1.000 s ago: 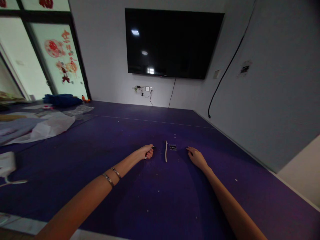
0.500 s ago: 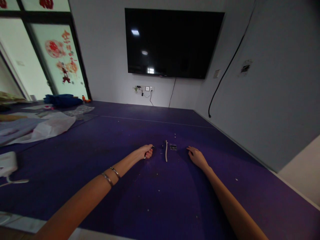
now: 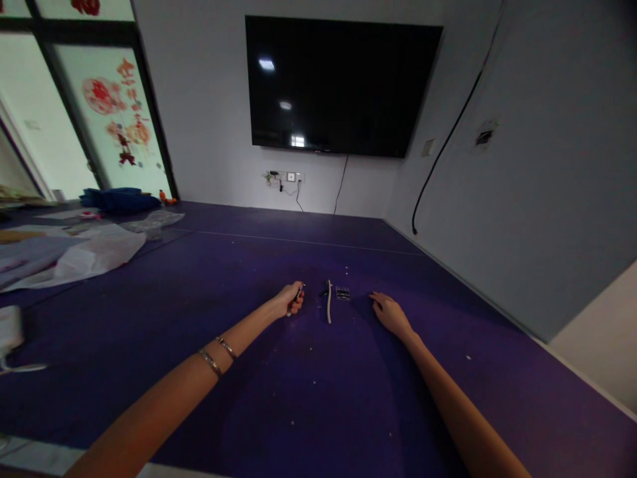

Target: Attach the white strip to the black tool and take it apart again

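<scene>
My left hand (image 3: pixel 289 300) is closed around a small, slim dark tool (image 3: pixel 299 292) with a shiny tip; its exact kind is too small to make out. To the right of that hand, a pale, slightly bent stick (image 3: pixel 329 305) lies lengthwise on the purple surface (image 3: pixel 239 411), with a small dark piece (image 3: pixel 323 292) beside its upper end. Just past the stick is a small flat rectangular piece, clear and dark (image 3: pixel 343 293). My right hand (image 3: pixel 391 312) rests on the surface to the right of this piece, fingers stretched out and holding nothing.
White plastic sheeting (image 3: pixel 99 252) and a blue cloth bundle (image 3: pixel 119 200) lie at the left. A white device with a cord (image 3: pixel 10 328) sits at the left edge. Beyond the surface, a television (image 3: pixel 343 86) hangs on the wall, and a black cable (image 3: pixel 448 136) dangles at right.
The tool in my left hand has turned, so more of its length shows, tip upward. My right hand stays in place. The whole view has shifted slightly.
</scene>
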The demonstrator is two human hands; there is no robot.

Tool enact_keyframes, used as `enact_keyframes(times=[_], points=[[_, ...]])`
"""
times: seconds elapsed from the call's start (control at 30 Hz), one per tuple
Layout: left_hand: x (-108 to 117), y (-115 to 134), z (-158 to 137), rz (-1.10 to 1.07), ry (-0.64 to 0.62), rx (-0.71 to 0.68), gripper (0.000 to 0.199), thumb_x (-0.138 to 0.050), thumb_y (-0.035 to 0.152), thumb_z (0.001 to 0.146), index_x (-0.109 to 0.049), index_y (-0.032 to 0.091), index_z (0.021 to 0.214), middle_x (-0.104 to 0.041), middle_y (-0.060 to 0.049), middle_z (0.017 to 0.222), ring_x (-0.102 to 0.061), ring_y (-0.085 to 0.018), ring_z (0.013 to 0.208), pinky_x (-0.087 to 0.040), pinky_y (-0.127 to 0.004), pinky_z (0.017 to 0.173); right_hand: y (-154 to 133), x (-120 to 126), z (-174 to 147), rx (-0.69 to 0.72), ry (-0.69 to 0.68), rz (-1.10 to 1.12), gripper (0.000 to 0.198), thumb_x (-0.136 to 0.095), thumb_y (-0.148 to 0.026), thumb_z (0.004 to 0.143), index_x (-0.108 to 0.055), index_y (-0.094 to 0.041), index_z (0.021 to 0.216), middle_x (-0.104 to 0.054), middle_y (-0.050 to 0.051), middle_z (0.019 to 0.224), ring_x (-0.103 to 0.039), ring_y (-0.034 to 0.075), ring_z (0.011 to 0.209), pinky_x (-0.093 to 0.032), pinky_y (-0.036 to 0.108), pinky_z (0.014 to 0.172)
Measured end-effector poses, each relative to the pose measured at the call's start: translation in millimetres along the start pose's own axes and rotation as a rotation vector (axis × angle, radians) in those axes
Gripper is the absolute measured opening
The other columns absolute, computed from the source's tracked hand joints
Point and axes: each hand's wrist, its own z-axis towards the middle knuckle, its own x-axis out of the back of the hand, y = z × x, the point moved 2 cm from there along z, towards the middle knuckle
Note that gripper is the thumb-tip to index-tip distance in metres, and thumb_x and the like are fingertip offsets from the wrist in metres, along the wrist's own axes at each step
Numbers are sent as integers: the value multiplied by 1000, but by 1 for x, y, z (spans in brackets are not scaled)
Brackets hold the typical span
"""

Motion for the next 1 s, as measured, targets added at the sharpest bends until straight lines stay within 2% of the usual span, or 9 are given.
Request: enact_keyframes(times=[0.23,0.4,0.5,0.63,0.77,0.9,1.0], points=[[-9,18,5,-43,3,-185,25,-31,32,83,-50,15,80,-42,5,50,-35,-6,34,-24,-18,34,-6,5,-2,4,3,-18,39,-35,-19,84,-61,-12,113,-56,12,122,-48,21,117,-36,35,99],[-14,40,9,-100,-80,-267,19,-35,24,82,-51,15,82,-43,5,51,-37,-6,34,-27,-18,34,-8,8,-3,-21,-1,-6,39,-36,-19,83,-61,-14,113,-56,11,122,-48,21,117,-36,36,99],[-15,51,5,-85,-96,-304,15,-40,19,80,-53,13,83,-54,0,58,-47,-8,41,-37,-19,39,-9,9,-3,-23,-4,-4,39,-37,-18,83,-61,-15,113,-56,10,123,-48,20,117,-35,35,100],[-13,58,-1,-45,-117,-377,15,-47,20,80,-56,11,88,-66,-9,78,-59,-13,55,-50,-28,54,-9,9,-3,-23,2,3,38,-37,-19,83,-61,-15,113,-56,10,123,-48,19,117,-35,35,100],[-13,59,-3,11,-168,-422,17,-57,22,77,-56,10,90,-67,-14,88,-63,-16,63,-52,-31,60,-7,6,-3,-30,0,14,38,-38,-19,83,-60,-15,113,-56,11,123,-47,20,118,-36,35,99],[-15,61,-5,44,-178,-467,22,-66,22,72,-53,11,86,-67,-14,87,-64,-16,64,-52,-33,64,-4,6,-2,-7,7,50,39,-38,-18,82,-60,-14,114,-56,11,123,-49,20,116,-36,36,99],[-20,63,-9,76,-169,-470,20,-66,19,71,-52,11,84,-67,-13,83,-64,-16,64,-52,-33,64,-11,14,-2,24,87,91,37,-39,-18,82,-61,-14,111,-59,11,119,-50,20,114,-36,35,98]])
